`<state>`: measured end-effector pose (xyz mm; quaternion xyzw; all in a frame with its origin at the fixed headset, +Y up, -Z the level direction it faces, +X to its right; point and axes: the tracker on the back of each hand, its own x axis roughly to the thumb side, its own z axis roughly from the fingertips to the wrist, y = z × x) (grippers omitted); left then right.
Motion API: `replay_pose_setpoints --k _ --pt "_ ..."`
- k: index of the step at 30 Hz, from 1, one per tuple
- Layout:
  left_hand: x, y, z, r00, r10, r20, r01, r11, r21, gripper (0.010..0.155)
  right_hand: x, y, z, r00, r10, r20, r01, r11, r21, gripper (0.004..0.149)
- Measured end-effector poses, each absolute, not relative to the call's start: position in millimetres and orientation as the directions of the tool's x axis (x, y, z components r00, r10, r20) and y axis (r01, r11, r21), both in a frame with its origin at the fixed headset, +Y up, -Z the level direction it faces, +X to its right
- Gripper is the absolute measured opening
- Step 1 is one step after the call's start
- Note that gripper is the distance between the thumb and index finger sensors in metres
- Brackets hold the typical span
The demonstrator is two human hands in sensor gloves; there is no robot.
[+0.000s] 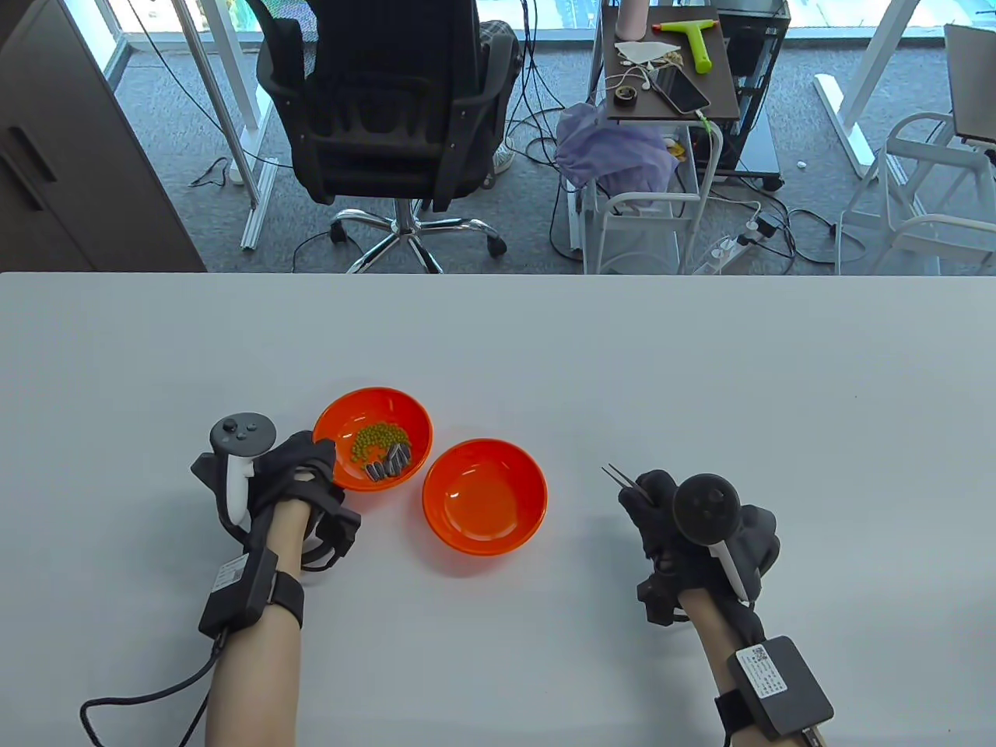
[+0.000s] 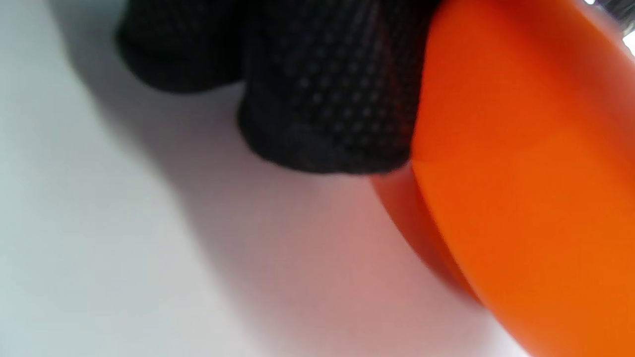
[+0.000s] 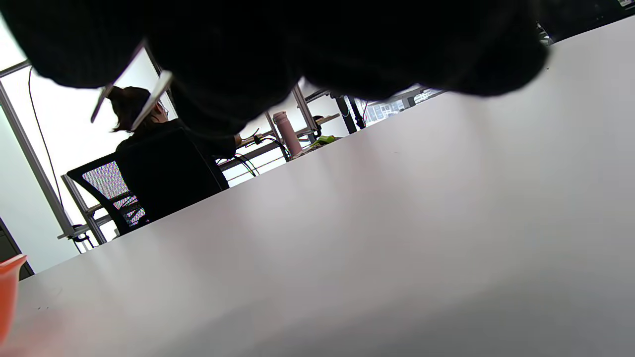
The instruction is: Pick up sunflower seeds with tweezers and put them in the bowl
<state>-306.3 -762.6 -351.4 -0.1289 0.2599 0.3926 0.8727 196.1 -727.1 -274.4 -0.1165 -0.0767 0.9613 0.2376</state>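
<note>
Two orange bowls stand mid-table. The left bowl (image 1: 342, 420) holds green beans (image 1: 375, 440) and several striped sunflower seeds (image 1: 389, 463). The right bowl (image 1: 482, 496) is empty. My left hand (image 1: 307, 467) rests against the left bowl's near-left rim; in the left wrist view its fingers (image 2: 322, 99) touch the bowl's outer wall (image 2: 526, 173). My right hand (image 1: 661, 506) holds metal tweezers (image 1: 618, 475), tips slightly apart and pointing up-left, a hand's width right of the empty bowl. The tweezers also show in the right wrist view (image 3: 149, 101), with nothing between the tips.
The white table (image 1: 700, 366) stretches around the bowls. Beyond its far edge stand a black office chair (image 1: 389, 117) and a small cart (image 1: 669, 70) with a phone and tools. A bowl edge (image 3: 10, 287) shows at the right wrist view's left.
</note>
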Motion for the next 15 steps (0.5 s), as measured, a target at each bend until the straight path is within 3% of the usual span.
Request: replay_pose_setpoints --k 9,15 --pt "-306 -729 -329 0.643 0.632 -0.432 -0.731 0.674 -0.101 0.049 189 -726 -274 -0.871 0.462 -0.167 -0.432 -0.883 -0.185 0.044" --pt "-295 -723 -307 0.666 0.650 -0.366 -0.734 0.660 -0.161 0.049 181 -721 -270 -0.878 0.462 -0.128 -0.437 -0.881 -0.183 0.044"
